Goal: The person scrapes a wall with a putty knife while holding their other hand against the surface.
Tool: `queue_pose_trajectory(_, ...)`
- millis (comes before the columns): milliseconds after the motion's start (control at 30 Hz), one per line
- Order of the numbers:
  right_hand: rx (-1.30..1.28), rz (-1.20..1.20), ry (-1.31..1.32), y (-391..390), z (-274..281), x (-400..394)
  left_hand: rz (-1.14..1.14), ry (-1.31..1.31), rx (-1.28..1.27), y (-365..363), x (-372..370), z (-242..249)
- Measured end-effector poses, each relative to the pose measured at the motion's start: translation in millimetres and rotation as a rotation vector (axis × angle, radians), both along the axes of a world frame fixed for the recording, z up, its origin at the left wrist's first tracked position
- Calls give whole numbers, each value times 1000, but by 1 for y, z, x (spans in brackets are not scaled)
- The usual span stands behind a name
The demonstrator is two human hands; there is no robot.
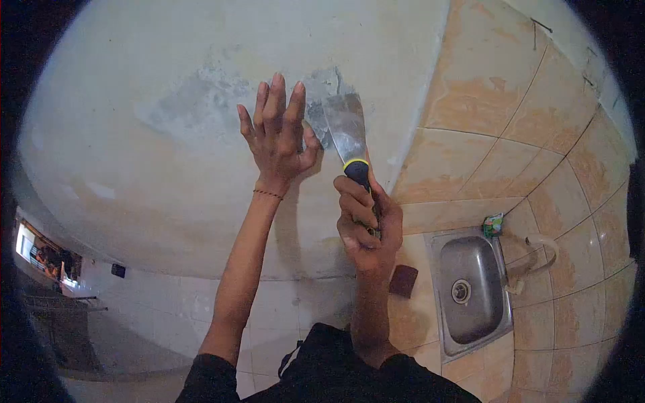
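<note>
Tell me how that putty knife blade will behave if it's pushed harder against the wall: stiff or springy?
Probably springy: the putty knife has a thin, wide metal blade that likely flexes under pressure. The right hand wraps its dark handle fully, so slipping seems unlikely. It looks light for its size. The left hand lies flat on the wall beside the blade.

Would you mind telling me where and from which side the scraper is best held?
Grip the scraper by its dark handle, from below, as the right hand does. The flat metal blade points up against the wall, so only the handle is free. The left hand lies flat beside it.
</note>
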State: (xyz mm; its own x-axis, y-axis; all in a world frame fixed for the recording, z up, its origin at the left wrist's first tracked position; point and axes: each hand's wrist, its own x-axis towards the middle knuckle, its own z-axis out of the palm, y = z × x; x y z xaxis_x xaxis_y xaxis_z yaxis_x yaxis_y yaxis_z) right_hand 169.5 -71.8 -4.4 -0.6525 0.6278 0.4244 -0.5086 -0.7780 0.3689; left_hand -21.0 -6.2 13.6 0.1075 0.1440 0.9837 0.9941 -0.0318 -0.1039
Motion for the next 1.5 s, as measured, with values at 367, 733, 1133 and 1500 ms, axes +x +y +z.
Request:
queue_pose_trajectory(367,10,-17,-24,-6,1,1,3,11,-6,-2,1,0)
queue_pose_trajectory(733,35,-41,-51,-5,-2,-1,15,20,-3,0,-3,-1)
queue_pose_trajectory(1133,60,-81,-137,-1,2,0,-16,-3,15,0,0,0)
queue_pose_trajectory(1500,138,-117,-145,2,-11,-5,-3,-1,21,0,1,-1)
